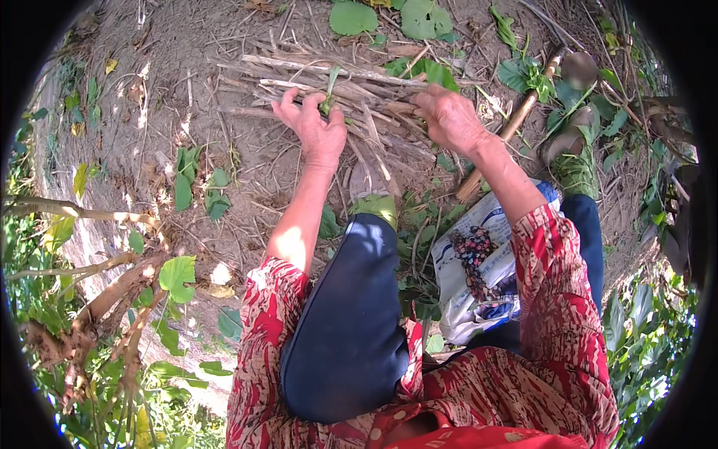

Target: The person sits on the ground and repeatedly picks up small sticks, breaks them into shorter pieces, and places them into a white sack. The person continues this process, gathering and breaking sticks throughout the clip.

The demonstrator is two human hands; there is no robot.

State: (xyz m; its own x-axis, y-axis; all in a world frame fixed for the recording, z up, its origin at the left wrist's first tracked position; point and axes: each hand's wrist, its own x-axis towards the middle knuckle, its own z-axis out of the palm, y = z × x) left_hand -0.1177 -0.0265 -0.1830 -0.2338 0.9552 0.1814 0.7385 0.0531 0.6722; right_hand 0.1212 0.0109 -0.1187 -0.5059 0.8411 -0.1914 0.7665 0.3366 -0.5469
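Note:
A loose bundle of dry sticks [359, 87] lies across the bare soil before me, with a green plant-strip tie [331, 90] knotted around its middle. My left hand [317, 126] grips the bundle's near side, its thumb and forefinger on either side of the green knot. At the right end, my right hand [451, 119] has its fingers curled onto the stick ends; its fingertips are partly hidden. Several shorter sticks [373, 137] stick out towards my shoe [367, 182], below the bundle.
A wooden tool handle [513, 120] lies slanted right of my right hand. Between my legs rests a printed woven plastic sack [457, 280] with a floral cloth [474, 255] on it. Cut branches [112, 297] stand at the left. Broad green leaves [353, 18] lie beyond the sticks.

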